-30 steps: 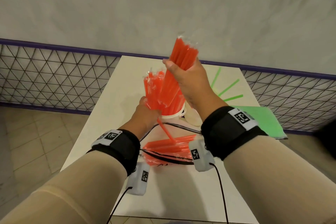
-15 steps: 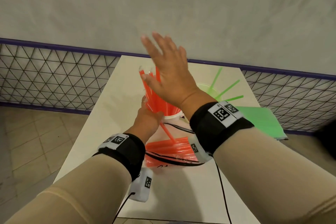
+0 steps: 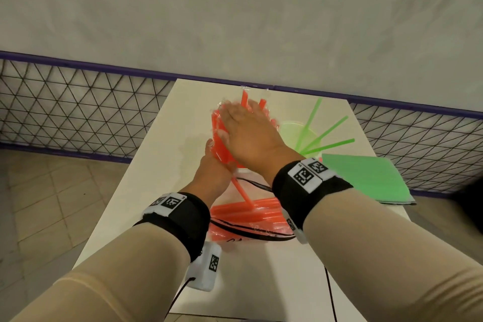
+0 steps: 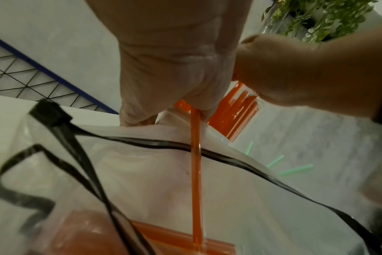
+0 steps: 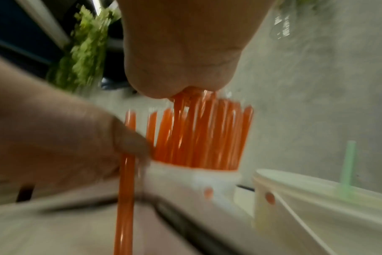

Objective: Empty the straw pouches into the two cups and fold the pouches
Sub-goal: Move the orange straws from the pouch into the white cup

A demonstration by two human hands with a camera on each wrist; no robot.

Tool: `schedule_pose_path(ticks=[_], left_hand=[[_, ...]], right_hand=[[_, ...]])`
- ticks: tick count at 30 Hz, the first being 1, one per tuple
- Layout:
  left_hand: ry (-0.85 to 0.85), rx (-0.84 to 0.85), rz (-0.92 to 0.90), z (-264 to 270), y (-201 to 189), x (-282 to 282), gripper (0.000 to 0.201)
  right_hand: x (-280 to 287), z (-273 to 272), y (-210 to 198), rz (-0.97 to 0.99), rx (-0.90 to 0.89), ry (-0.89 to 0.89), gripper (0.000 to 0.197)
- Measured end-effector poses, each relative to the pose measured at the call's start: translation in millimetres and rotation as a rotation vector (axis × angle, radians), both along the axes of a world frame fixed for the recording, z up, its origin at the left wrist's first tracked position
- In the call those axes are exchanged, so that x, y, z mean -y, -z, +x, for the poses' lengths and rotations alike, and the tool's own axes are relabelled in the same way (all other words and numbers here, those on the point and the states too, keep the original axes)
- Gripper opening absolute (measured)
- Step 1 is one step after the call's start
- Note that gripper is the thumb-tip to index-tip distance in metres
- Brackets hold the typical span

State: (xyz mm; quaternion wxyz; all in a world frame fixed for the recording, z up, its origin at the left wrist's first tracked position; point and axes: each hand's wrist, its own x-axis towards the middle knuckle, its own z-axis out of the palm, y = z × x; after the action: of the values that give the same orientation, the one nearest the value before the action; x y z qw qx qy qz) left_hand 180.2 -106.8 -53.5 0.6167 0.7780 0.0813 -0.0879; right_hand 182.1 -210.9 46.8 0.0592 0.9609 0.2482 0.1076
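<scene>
Flat and with fingers straight, my right hand (image 3: 247, 129) pressed down on the tops of the orange straws (image 5: 198, 134) standing in the white cup (image 5: 192, 181); my left hand (image 3: 215, 167) wrapped its fingers around that cup and the straws from the side; one orange straw (image 4: 196, 172) leaned outside the cup, its low end on the clear pouch (image 4: 142, 172); that pouch lay on the white table (image 3: 156, 165) near me, with more orange straws inside it; a second cup (image 3: 294, 129) stood just to the right with a few green straws (image 3: 326, 133) in it; a green folded pouch (image 3: 366, 178) lay beside it.
</scene>
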Motion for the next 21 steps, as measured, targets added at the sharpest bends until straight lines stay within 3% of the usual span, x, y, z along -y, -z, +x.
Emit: schedule_pose_path(ticks=[4, 6, 7, 9, 11, 12, 14, 17, 21], left_hand=[[0.007, -0.013, 0.053, -2.1, 6.0, -1.4, 0.051], [-0.012, -0.048, 0.023, -0.3, 7.0, -1.0, 0.049], [-0.016, -0.051, -0.017, 3.5, 6.1, 0.1, 0.049], [-0.070, -0.048, 0.031, 11.8, 13.4, 2.2, 0.045], [-0.056, -0.049, 0.041, 10.8, 11.7, 3.7, 0.058], [-0.060, -0.065, 0.068, 9.6, 10.2, 3.3, 0.065], [-0.054, -0.073, 0.090, 3.3, 6.3, 3.1, 0.069], [-0.025, -0.038, 0.050, 3.0, 4.7, 2.2, 0.066], [-0.070, -0.077, -0.073, 24.6, 30.8, -2.3, 0.070]], right_hand=[[5.9, -13.8, 13.7, 0.065, -0.215, 0.020, 0.068], [4.3, -15.7, 6.1, 0.086, -0.252, -0.007, 0.067], [2.7, -17.1, 0.1, 0.089, -0.203, -0.051, 0.064], [2.2, -19.6, -11.3, 0.118, 0.084, -0.133, 0.055], [4.3, -17.0, -21.2, 0.284, 0.355, -0.050, 0.054], [5.5, -14.4, -25.8, 0.362, 0.370, 0.024, 0.056], [5.1, -5.7, -27.3, 0.405, 0.184, 0.087, 0.058], [2.2, 2.3, -10.6, 0.217, -0.145, 0.039, 0.055], [4.9, -0.5, 2.3, 0.127, -0.232, 0.081, 0.051]])
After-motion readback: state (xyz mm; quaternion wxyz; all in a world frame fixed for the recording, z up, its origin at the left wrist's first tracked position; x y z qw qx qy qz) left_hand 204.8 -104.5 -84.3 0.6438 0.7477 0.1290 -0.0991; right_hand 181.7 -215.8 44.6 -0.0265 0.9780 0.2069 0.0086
